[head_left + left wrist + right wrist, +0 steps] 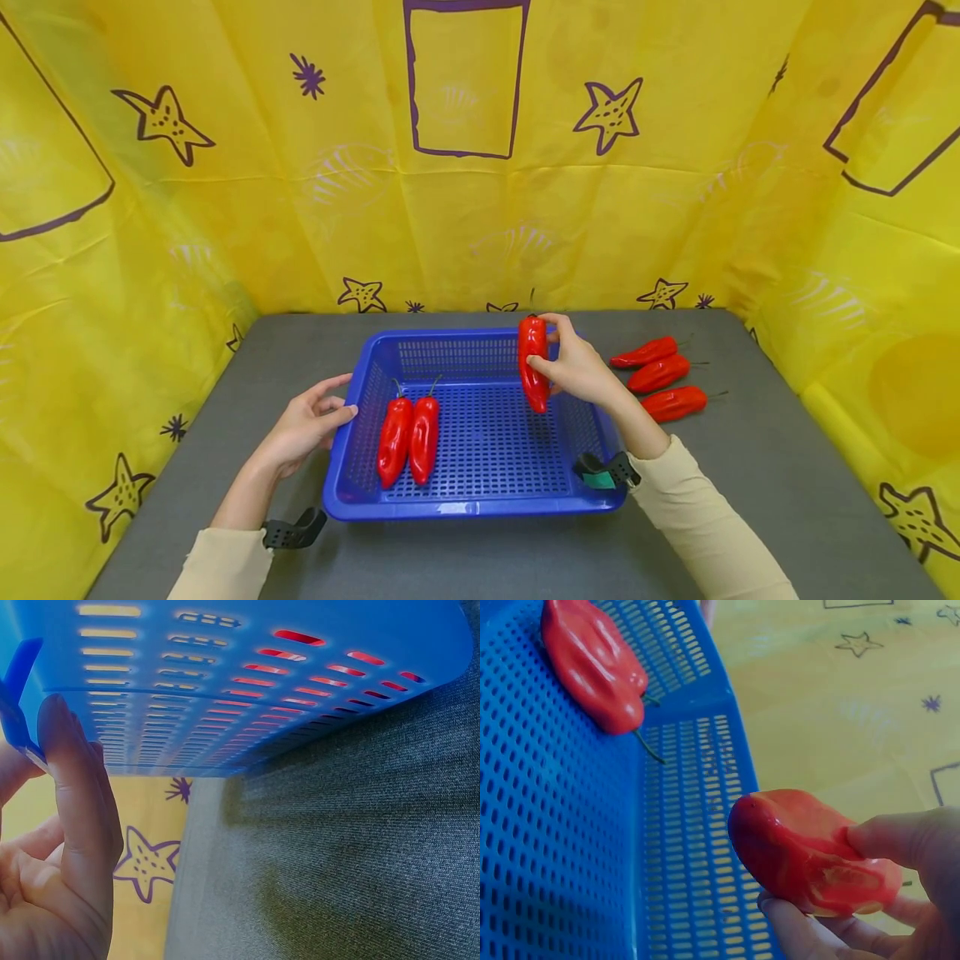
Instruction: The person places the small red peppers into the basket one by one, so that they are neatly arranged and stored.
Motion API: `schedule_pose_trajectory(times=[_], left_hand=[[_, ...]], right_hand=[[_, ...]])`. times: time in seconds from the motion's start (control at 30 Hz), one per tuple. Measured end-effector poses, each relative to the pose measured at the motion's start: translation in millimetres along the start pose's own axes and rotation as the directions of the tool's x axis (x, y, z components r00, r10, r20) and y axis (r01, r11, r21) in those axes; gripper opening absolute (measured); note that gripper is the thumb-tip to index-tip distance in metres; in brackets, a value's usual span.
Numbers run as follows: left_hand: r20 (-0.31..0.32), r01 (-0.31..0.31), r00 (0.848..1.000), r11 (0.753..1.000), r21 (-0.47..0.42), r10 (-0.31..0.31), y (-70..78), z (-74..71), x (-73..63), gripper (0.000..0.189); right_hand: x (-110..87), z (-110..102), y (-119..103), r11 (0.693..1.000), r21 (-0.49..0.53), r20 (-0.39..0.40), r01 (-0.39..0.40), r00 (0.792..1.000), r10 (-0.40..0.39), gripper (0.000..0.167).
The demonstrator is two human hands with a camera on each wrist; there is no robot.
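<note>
A blue perforated plastic basket [480,507] stands on the grey table. My left hand [303,425] grips its left rim, thumb on top and fingers beneath; the left wrist view shows that hand [75,847] at the rim, against the slotted side wall [202,690]. Between thumb and fingers, my right hand [577,362] holds a red pepper [533,362] above the basket's right part, stem up. The right wrist view shows the held pepper [810,855] close up. Two more red peppers [395,442] lie side by side at the left of the basket floor, stems toward the back.
Three red peppers [660,373] lie on the grey table [750,467] right of the basket, beyond my right forearm. A yellow patterned cloth [480,225] hangs behind and on both sides of the table. Dark straps [296,531] sit at both wrists.
</note>
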State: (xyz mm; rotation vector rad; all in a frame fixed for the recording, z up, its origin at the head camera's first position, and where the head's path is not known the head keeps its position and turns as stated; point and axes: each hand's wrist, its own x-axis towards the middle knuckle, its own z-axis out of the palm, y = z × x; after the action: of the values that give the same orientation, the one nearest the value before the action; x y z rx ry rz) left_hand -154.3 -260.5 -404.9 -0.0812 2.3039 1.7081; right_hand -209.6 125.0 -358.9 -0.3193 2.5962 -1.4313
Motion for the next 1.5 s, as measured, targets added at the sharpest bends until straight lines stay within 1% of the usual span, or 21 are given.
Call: schedule_pose_trajectory(times=[0.2, 0.43, 0.67, 0.97, 1.23, 1.5], left_hand=[[-0.001, -0.010, 1.000, 1.000, -0.008, 0.010, -1.1, -0.4, 0.0, 0.067], [-0.006, -0.007, 1.000, 1.000, -0.007, 0.007, -1.9, -0.2, 0.2, 0.068], [-0.006, -0.009, 1.000, 1.000, -0.010, 0.009, -1.4, 0.6, 0.1, 0.067], [-0.003, -0.012, 1.000, 1.000, -0.010, 0.012, -0.8, 0.6, -0.3, 0.067], [-0.002, -0.011, 1.000, 1.000, -0.014, 0.011, -0.9, 0.6, -0.3, 0.068], [-0.004, -0.008, 1.000, 1.000, -0.016, 0.008, -0.5, 1.0, -0.6, 0.067]], right_hand=[[4.9, 14.4, -2.0, 0.999, 0.037, 0.040, -0.011, 0.999, 0.010, 0.068], [9.5, 26.2, -2.7, 0.999, 0.036, 0.056, -0.011, 0.998, 0.009, 0.066], [13.3, 35.9, -4.3, 1.000, 0.026, 0.101, -0.008, 0.995, 0.005, 0.069], [19.2, 49.8, -3.6, 0.995, 0.097, 0.140, -0.025, 0.990, 0.011, 0.068], [24.4, 59.1, -4.2, 0.998, 0.062, 0.169, -0.023, 0.986, 0.013, 0.066], [30.3, 69.6, -2.9, 1.000, -0.001, 0.210, -0.017, 0.978, 0.017, 0.067]])
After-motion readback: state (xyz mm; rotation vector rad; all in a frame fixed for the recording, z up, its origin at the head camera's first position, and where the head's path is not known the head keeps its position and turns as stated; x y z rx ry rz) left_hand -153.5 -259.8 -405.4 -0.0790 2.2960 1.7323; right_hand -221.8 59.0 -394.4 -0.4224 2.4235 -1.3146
